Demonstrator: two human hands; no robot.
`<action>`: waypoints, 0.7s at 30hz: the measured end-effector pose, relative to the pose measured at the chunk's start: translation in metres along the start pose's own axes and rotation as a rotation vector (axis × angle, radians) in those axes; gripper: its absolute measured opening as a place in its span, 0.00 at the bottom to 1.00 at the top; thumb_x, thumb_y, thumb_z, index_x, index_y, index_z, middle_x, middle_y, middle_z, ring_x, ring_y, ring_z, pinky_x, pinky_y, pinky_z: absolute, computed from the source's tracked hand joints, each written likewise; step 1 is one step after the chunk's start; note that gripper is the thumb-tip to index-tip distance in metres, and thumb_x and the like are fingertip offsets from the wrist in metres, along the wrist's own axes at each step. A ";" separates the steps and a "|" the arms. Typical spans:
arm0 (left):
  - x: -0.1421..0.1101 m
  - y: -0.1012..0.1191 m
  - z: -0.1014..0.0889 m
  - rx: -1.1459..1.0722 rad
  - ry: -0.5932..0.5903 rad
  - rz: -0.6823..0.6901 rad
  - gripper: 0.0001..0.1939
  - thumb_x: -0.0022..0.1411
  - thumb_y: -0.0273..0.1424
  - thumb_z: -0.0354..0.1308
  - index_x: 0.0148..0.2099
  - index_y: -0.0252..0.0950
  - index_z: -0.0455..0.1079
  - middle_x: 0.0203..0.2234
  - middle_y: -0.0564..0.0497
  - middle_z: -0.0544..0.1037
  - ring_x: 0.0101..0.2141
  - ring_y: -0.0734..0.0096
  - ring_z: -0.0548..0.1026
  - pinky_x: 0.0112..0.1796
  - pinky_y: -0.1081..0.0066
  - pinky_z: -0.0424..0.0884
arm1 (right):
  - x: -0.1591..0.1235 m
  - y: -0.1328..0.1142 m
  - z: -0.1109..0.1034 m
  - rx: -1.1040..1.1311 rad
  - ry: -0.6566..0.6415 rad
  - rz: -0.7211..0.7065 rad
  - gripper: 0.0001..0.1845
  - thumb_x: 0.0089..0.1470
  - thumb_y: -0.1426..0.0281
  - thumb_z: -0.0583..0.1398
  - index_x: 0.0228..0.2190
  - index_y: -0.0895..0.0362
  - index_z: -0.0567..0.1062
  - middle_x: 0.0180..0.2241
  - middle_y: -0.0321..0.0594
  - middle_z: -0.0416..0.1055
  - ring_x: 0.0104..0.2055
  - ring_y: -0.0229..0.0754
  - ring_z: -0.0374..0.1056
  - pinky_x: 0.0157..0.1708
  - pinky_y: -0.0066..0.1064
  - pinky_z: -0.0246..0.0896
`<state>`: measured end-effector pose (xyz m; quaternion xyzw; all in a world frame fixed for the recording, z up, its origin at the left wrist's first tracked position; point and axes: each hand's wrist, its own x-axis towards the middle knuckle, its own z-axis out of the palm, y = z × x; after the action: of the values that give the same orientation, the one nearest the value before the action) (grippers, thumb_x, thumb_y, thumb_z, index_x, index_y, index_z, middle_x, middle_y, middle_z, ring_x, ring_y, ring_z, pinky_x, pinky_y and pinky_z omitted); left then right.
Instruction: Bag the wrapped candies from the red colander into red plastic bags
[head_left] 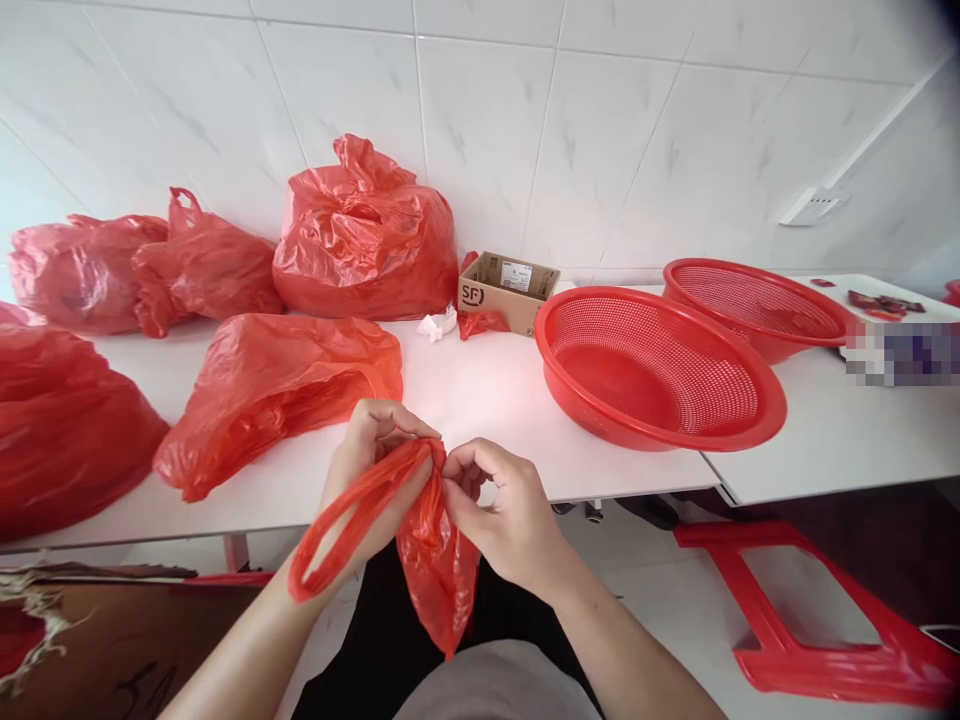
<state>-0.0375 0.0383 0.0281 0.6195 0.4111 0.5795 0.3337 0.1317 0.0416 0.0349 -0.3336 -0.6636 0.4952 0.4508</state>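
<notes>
Bag (436, 560) of crinkled red plastic tapers downward.

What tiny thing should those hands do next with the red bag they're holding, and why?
Maybe the right hand should gently tease the bunched top of the held red bag looser while the left hand steadies it. Both hands' fingers meet there, and the thin plastic looks crumpled.

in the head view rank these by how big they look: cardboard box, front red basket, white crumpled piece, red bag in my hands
1. front red basket
2. held red bag, nearest the camera, so it may look oversized
3. cardboard box
4. white crumpled piece
</notes>
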 end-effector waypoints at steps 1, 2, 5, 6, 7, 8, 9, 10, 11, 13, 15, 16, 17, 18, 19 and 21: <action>-0.002 -0.002 0.001 0.044 0.039 0.032 0.14 0.63 0.24 0.59 0.46 0.46 0.62 0.37 0.55 0.77 0.34 0.72 0.77 0.36 0.71 0.73 | 0.000 0.000 -0.001 0.011 -0.010 0.009 0.03 0.55 0.75 0.61 0.30 0.56 0.72 0.28 0.32 0.69 0.29 0.33 0.62 0.31 0.27 0.61; -0.003 -0.003 0.002 0.083 0.066 0.062 0.15 0.63 0.24 0.60 0.48 0.46 0.63 0.38 0.54 0.77 0.35 0.71 0.77 0.36 0.70 0.73 | 0.001 0.001 -0.002 0.037 -0.032 0.025 0.02 0.56 0.74 0.62 0.31 0.56 0.73 0.29 0.32 0.69 0.29 0.33 0.62 0.31 0.27 0.61; -0.006 -0.001 0.001 0.199 0.044 0.138 0.19 0.62 0.25 0.60 0.53 0.48 0.66 0.38 0.54 0.77 0.36 0.69 0.77 0.37 0.68 0.73 | 0.005 0.004 -0.008 0.215 -0.075 0.080 0.05 0.57 0.67 0.64 0.33 0.55 0.74 0.30 0.33 0.70 0.31 0.33 0.63 0.32 0.26 0.61; -0.005 0.001 -0.001 0.250 0.022 0.175 0.18 0.62 0.25 0.60 0.52 0.48 0.68 0.38 0.54 0.76 0.36 0.69 0.76 0.37 0.68 0.72 | 0.006 0.006 -0.010 0.286 -0.075 0.100 0.07 0.57 0.65 0.64 0.34 0.55 0.74 0.30 0.33 0.70 0.31 0.33 0.64 0.32 0.26 0.61; -0.004 0.003 -0.003 0.309 0.005 0.219 0.15 0.62 0.25 0.61 0.49 0.48 0.70 0.37 0.53 0.75 0.36 0.69 0.75 0.37 0.67 0.72 | 0.008 0.006 -0.011 0.341 -0.076 0.118 0.08 0.58 0.64 0.64 0.36 0.55 0.74 0.31 0.33 0.71 0.32 0.33 0.65 0.32 0.26 0.61; -0.002 0.006 -0.005 0.369 -0.011 0.259 0.13 0.62 0.25 0.61 0.46 0.47 0.72 0.36 0.53 0.75 0.35 0.69 0.75 0.37 0.67 0.71 | 0.009 0.007 -0.012 0.370 -0.081 0.128 0.09 0.58 0.63 0.64 0.37 0.54 0.75 0.32 0.34 0.71 0.32 0.34 0.66 0.32 0.26 0.62; 0.000 0.010 -0.008 0.421 -0.032 0.290 0.11 0.62 0.25 0.61 0.44 0.46 0.73 0.35 0.53 0.74 0.34 0.69 0.74 0.35 0.68 0.71 | 0.009 0.006 -0.013 0.364 -0.092 0.132 0.09 0.58 0.63 0.64 0.38 0.54 0.76 0.33 0.34 0.72 0.33 0.34 0.66 0.32 0.27 0.63; 0.002 0.014 -0.011 0.453 -0.062 0.304 0.10 0.62 0.25 0.61 0.43 0.46 0.74 0.34 0.54 0.75 0.33 0.70 0.74 0.34 0.69 0.70 | 0.009 0.005 -0.013 0.328 -0.106 0.128 0.09 0.59 0.63 0.64 0.39 0.55 0.76 0.33 0.35 0.73 0.33 0.35 0.67 0.33 0.27 0.63; 0.005 0.018 -0.015 0.465 -0.102 0.300 0.10 0.62 0.25 0.61 0.43 0.46 0.74 0.33 0.54 0.76 0.31 0.71 0.75 0.32 0.69 0.70 | 0.008 0.003 -0.014 0.265 -0.116 0.116 0.08 0.59 0.64 0.63 0.39 0.55 0.76 0.34 0.36 0.74 0.34 0.35 0.68 0.34 0.28 0.64; 0.009 0.026 -0.021 0.451 -0.212 0.249 0.09 0.63 0.26 0.61 0.43 0.45 0.76 0.32 0.54 0.78 0.30 0.71 0.76 0.31 0.70 0.70 | 0.007 -0.004 -0.016 0.085 -0.117 0.049 0.06 0.60 0.68 0.60 0.37 0.55 0.76 0.33 0.36 0.74 0.33 0.36 0.68 0.33 0.28 0.63; 0.013 0.033 -0.025 0.424 -0.303 0.197 0.10 0.63 0.28 0.61 0.45 0.46 0.78 0.33 0.53 0.80 0.31 0.69 0.78 0.32 0.71 0.72 | 0.005 -0.011 -0.018 -0.129 -0.109 -0.065 0.05 0.59 0.73 0.58 0.34 0.56 0.74 0.32 0.35 0.73 0.31 0.35 0.66 0.32 0.28 0.62; 0.014 0.035 -0.026 0.413 -0.328 0.188 0.10 0.63 0.29 0.62 0.45 0.47 0.78 0.33 0.53 0.81 0.32 0.68 0.79 0.34 0.71 0.72 | 0.005 -0.015 -0.019 -0.227 -0.100 -0.129 0.06 0.57 0.76 0.56 0.32 0.55 0.73 0.31 0.35 0.72 0.30 0.35 0.65 0.31 0.28 0.61; 0.015 0.036 -0.026 0.412 -0.343 0.190 0.10 0.62 0.30 0.62 0.46 0.48 0.79 0.34 0.53 0.81 0.33 0.68 0.79 0.34 0.70 0.73 | 0.004 -0.018 -0.020 -0.312 -0.087 -0.189 0.07 0.55 0.78 0.56 0.30 0.55 0.71 0.30 0.35 0.71 0.29 0.35 0.63 0.31 0.28 0.60; 0.016 0.036 -0.025 0.417 -0.345 0.208 0.11 0.62 0.30 0.63 0.46 0.48 0.79 0.34 0.53 0.82 0.34 0.67 0.79 0.35 0.70 0.73 | 0.004 -0.021 -0.021 -0.380 -0.073 -0.238 0.07 0.52 0.79 0.55 0.28 0.55 0.68 0.29 0.34 0.69 0.28 0.35 0.61 0.30 0.28 0.58; 0.017 0.036 -0.024 0.427 -0.336 0.239 0.11 0.61 0.30 0.64 0.46 0.48 0.79 0.34 0.53 0.82 0.34 0.66 0.78 0.36 0.70 0.73 | 0.004 -0.024 -0.022 -0.434 -0.057 -0.277 0.07 0.50 0.79 0.55 0.26 0.55 0.66 0.27 0.34 0.66 0.27 0.35 0.60 0.29 0.28 0.57; 0.017 0.032 -0.022 0.449 -0.304 0.309 0.12 0.60 0.28 0.64 0.45 0.48 0.80 0.33 0.53 0.82 0.35 0.66 0.78 0.37 0.69 0.73 | 0.003 -0.026 -0.022 -0.501 -0.034 -0.327 0.09 0.46 0.79 0.54 0.24 0.54 0.60 0.25 0.33 0.61 0.27 0.35 0.57 0.27 0.29 0.53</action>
<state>-0.0554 0.0381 0.0667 0.8123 0.3754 0.4188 0.1541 0.1510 0.0440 0.0631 -0.3149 -0.8174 0.2423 0.4171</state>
